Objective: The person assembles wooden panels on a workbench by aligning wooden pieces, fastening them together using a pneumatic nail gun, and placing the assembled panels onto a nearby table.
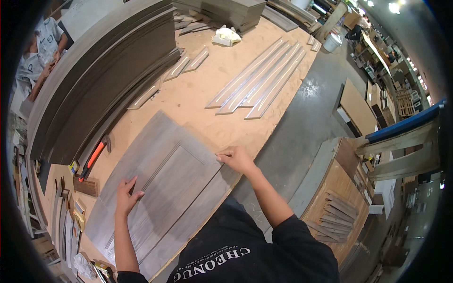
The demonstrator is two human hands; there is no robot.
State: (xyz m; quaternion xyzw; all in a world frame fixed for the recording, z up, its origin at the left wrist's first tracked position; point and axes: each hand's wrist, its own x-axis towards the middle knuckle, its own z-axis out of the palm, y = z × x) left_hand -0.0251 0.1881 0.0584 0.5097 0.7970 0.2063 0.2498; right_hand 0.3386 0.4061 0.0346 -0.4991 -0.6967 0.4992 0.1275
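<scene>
A grey wood-grain panel (pixel 163 184) with a raised rectangular moulding lies flat on the workbench in front of me. Over its left part is my left hand (pixel 126 195), thumb and forefinger spread apart and nothing between them. My right hand (pixel 238 160) is at the panel's far right end, beside a long dark line running along the near side. Its thumb and forefinger are pinched together at that edge; whatever is between them is too small to make out.
Tall stacked grey panels (pixel 113 70) stand at the left. An orange-handled hammer (pixel 97 153) rests beside a brown block (pixel 86 186). Grey strips with pale lines (pixel 262 78) lie at the far right of the bench. More strips (pixel 337 217) lie on a side table. Another person (pixel 42 52) is behind the stack.
</scene>
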